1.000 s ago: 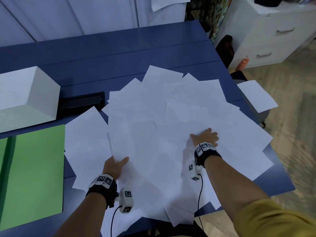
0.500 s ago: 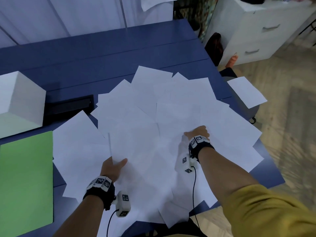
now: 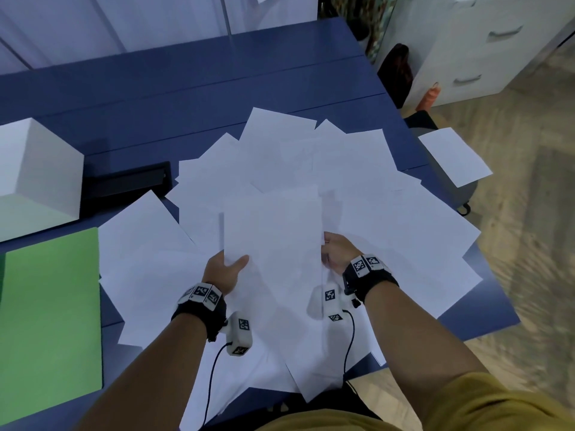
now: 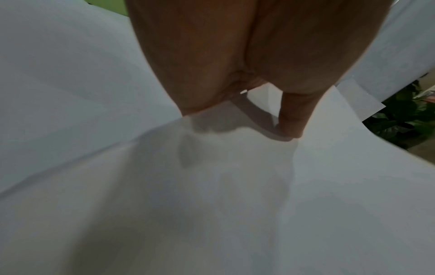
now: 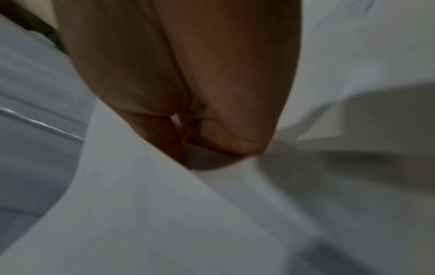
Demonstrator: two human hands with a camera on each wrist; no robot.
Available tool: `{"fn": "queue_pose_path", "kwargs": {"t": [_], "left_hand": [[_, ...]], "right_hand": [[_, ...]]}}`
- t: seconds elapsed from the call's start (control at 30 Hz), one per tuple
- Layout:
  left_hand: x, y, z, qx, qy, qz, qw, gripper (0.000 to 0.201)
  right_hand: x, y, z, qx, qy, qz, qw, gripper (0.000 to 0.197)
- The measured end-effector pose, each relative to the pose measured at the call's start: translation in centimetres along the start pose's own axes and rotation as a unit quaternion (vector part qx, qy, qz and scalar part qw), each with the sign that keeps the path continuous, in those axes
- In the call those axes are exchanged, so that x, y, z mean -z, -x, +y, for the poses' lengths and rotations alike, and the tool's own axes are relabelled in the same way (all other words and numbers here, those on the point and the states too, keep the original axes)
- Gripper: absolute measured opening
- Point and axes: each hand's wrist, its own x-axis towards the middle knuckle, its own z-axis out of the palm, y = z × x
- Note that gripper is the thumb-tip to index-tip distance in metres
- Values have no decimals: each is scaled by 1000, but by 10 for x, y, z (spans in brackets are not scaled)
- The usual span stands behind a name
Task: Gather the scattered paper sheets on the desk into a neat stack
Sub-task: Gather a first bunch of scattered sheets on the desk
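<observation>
The held sheets (image 3: 272,231) sit above the scattered paper sheets (image 3: 389,244) on the blue desk (image 3: 186,98), gripped at both side edges: left hand (image 3: 224,270) with thumb on top, right hand (image 3: 337,253) with fingers curled around the edge. The left wrist view alone shows the thumb (image 4: 292,119) pressing the paper. 1 separate sheet (image 3: 454,155) lies right of the desk; a green folder (image 3: 49,321) and white box (image 3: 37,175) sit left.

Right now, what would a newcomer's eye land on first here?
The fan of white paper sheets sprawled over the blue desk, some hanging past its edges. At the centre, the left hand and right hand grip a raised bundle of sheets by its sides. A green folder lies far left.
</observation>
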Motion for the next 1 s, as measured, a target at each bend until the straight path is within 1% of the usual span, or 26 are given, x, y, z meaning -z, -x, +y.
{"fn": "queue_pose_path", "kwargs": {"t": [0.03, 0.07, 0.13, 0.2, 0.3, 0.33, 0.37, 0.4, 0.43, 0.47, 0.5, 0.53, 0.57, 0.6, 0.63, 0.67, 0.7, 0.77, 0.83, 0.93, 1.0], "left_hand": [[-2, -1, 0, 1, 7, 2, 1000, 11], [-3, -1, 1, 6, 13, 4, 1000, 8], [-5, 1, 1, 24, 29, 5, 999, 7], [-5, 2, -3, 41, 45, 4, 998, 9], [-2, 5, -8, 30, 41, 11, 999, 7], [1, 5, -11, 31, 40, 19, 999, 9], [4, 5, -13, 37, 42, 31, 998, 15], [7, 5, -15, 44, 44, 44, 997, 24], [11, 5, -17, 51, 50, 56, 996, 38], [13, 6, -17, 58, 60, 65, 994, 53], [17, 6, -18, 60, 63, 73, 994, 63], [19, 7, -18, 54, 60, 81, 993, 65], [21, 9, -18, 51, 50, 85, 994, 62], [22, 9, -20, 46, 45, 87, 994, 63], [24, 7, -23, 44, 38, 85, 995, 62], [24, 9, -23, 38, 29, 81, 996, 61], [24, 10, -23, 34, 18, 78, 996, 57], [22, 13, -23, 33, 10, 69, 997, 42], [19, 17, -22, 28, -1, 62, 998, 30], [18, 18, -23, 16, -9, 40, 999, 18], [15, 22, -19, 11, -7, 36, 999, 20]], "right_hand": [[-4, 2, 1, -6, -36, -14, 999, 28], [-7, 5, 2, -6, -60, -25, 998, 26], [-12, 13, 0, -14, -84, -49, 995, 15], [-14, 17, -1, -39, -74, -61, 995, 12], [-14, 13, 3, -44, -48, -63, 996, 9], [-12, 12, 4, -42, -31, -65, 997, 14], [-10, 12, 3, -38, -16, -73, 996, 22], [-7, 12, 1, -35, -2, -77, 996, 26], [-4, 13, -3, -29, 7, -70, 997, 24], [1, 13, -8, -13, 28, -37, 999, 20], [8, 6, -9, 16, 72, 31, 997, 16], [16, -3, -10, 47, 140, 127, 981, 14], [25, -10, -12, 69, 200, 221, 952, 16], [34, -18, -12, 72, 234, 290, 925, 24], [40, -22, -15, 66, 256, 327, 907, 34], [46, -28, -18, 56, 288, 340, 894, 43], [50, -32, -22, 52, 338, 337, 877, 52], [55, -45, -31, 61, 437, 305, 844, 68], [57, -58, -43, 72, 505, 268, 817, 78], [57, -72, -60, 77, 579, 216, 782, 85], [54, -77, -69, 80, 609, 204, 763, 85]]}}
